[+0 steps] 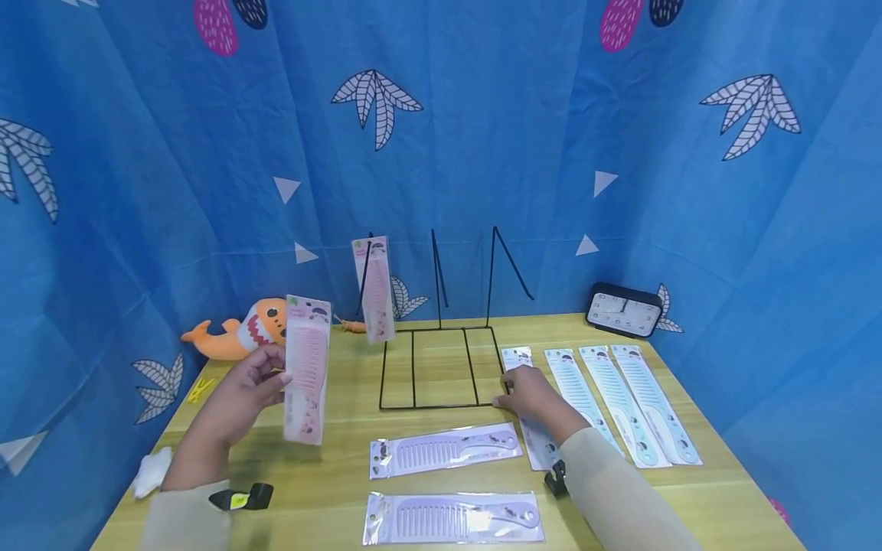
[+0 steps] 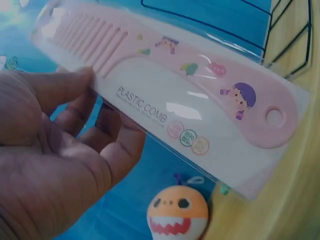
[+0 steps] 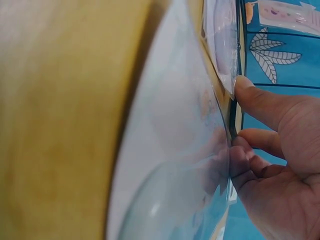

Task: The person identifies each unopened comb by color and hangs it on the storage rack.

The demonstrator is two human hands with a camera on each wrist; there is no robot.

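Observation:
My left hand (image 1: 249, 386) holds a pink comb in a clear package (image 1: 306, 375) upright above the table, thumb on the near side. In the left wrist view its card reads "PLASTIC COMB". A black wire rack (image 1: 441, 406) with tall hooks stands on the table, and another packaged pink comb (image 1: 376, 283) hangs at its left hook. At the rack's front right corner my right hand (image 1: 534, 398) pinches the base wire with thumb and curled fingers. Under that hand lies a packaged pale blue comb (image 1: 540, 448), partly hidden by hand and wrist.
Several more packaged blue combs (image 1: 623, 405) lie at the right. Two packaged lilac combs (image 1: 444, 450) lie in front of the rack. A black clock (image 1: 623, 310), an orange shark toy (image 1: 258, 329), a yellow item (image 1: 200, 390) and a white cloth (image 1: 151, 471) sit near the edges.

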